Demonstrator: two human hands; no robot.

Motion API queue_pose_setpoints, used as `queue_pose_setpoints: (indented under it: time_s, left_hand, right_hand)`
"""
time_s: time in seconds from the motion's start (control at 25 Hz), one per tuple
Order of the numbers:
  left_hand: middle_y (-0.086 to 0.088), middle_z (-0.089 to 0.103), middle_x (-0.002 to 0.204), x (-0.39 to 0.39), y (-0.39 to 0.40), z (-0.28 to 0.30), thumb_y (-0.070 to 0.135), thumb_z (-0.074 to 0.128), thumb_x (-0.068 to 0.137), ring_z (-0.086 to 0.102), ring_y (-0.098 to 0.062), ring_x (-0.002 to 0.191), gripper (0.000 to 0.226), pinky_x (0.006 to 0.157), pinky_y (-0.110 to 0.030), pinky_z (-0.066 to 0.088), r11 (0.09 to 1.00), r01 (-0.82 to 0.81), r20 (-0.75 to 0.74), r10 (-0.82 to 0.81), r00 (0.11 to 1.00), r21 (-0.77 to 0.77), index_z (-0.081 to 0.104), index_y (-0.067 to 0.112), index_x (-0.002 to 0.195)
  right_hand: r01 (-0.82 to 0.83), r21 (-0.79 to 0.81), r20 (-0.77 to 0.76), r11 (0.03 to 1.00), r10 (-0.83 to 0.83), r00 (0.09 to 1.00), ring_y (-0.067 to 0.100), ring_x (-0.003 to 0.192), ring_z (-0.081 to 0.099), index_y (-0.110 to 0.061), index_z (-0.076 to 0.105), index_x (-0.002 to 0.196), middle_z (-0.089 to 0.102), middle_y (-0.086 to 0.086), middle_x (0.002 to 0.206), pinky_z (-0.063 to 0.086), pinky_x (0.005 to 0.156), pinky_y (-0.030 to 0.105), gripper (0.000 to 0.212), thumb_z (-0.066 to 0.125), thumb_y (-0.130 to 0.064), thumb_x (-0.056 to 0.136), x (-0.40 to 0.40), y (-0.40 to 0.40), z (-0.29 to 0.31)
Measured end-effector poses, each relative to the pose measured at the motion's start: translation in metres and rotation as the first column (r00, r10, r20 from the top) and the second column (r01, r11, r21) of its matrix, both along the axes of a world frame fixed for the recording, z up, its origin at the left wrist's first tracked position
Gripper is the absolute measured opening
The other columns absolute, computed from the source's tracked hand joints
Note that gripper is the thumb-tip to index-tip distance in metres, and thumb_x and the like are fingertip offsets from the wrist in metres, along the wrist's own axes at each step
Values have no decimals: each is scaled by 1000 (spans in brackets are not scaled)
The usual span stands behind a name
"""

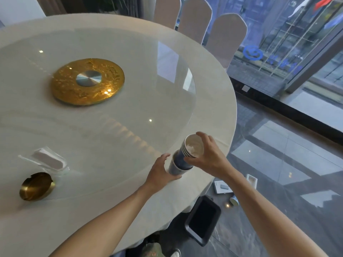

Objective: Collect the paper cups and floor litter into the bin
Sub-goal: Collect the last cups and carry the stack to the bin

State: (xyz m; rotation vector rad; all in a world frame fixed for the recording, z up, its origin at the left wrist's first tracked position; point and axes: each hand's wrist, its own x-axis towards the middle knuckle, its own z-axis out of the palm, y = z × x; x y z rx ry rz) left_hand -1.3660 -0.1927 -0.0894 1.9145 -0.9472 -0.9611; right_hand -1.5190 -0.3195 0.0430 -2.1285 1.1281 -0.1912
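A nested stack of paper cups [192, 151] is being held, tilted, by the right hand [207, 156] at about five o'clock on the round table [111, 127], fingers curled around the rims. Its lower end is being fed into one more cup [174, 168], which is being steadied near the table edge by the left hand [159, 169], wrapped around the cup's near side. Something pale and crumpled, seemingly tissue, is showing inside the top cup.

By the look of things, the cup gathering is nearing its end: no loose cups are being left elsewhere on the tabletop, where only a gold centre disc [87, 81], a brass ashtray [36, 186] at eight o'clock and a clear tissue holder [49, 160] are being seen.

The black bin [203, 219] is standing on the floor at five o'clock from the table, just beside the cloth's hem, and nothing can be made out inside it. Floor litter is waiting beyond it: a fallen cup [234, 200], a flat box [221, 187] and a small carton [251, 180]. Binning the stack and clearing the floor are judged to be remaining.
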Motion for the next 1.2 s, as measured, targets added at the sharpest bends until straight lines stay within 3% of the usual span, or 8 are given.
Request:
queue_pose_setpoints:
  time_s: [0.12,0.32,0.64,0.92,1.12,1.2]
  left_hand:
    - [5,55,146,-2,-11,-11,39,94,69,53,-18,130,85,104,-35,49,998,64,-5,-64,998,8,52,24,143]
    - [13,68,125,-11,-28,-17,30,93,72,65,-11,114,65,76,-5,45,981,191,-50,-189,981,46,59,30,128]
    - [12,71,121,-37,-42,-5,38,93,70,68,-10,109,65,77,-10,49,947,310,-23,-309,951,82,62,33,127]
    - [22,72,115,-129,-36,7,60,87,69,67,-1,98,69,70,-8,42,892,443,109,-451,886,92,62,40,130]
    - [23,71,116,-202,-23,-13,62,85,63,67,-1,98,74,81,-19,54,863,483,94,-499,862,151,60,44,131]
    - [20,66,122,-234,-14,-27,54,89,63,66,-3,105,78,86,-21,53,873,463,103,-480,871,155,61,39,134]
  right_hand:
    - [65,73,-20,995,-63,998,12,114,48,-29,33,148,43,-3,137,46,96,30,96,85,-45,69,-8,2,-19]
    - [167,141,-9,976,-167,986,11,113,44,-27,34,148,43,-4,131,37,92,24,91,85,-36,74,-19,6,-42]
    - [354,261,39,898,-376,926,14,122,46,-25,37,147,44,-2,136,36,98,25,86,85,-31,75,-59,12,-54]
    - [496,314,69,810,-540,839,15,122,50,-28,38,145,47,-2,135,44,93,26,85,83,-30,72,-155,38,-57]
    - [498,361,106,788,-565,818,-11,98,59,-40,43,121,61,-11,112,49,75,8,67,84,-12,76,-236,61,-71]
    - [474,395,109,787,-552,827,-6,103,59,-34,39,128,59,-9,115,49,77,12,74,85,-13,74,-267,70,-80]
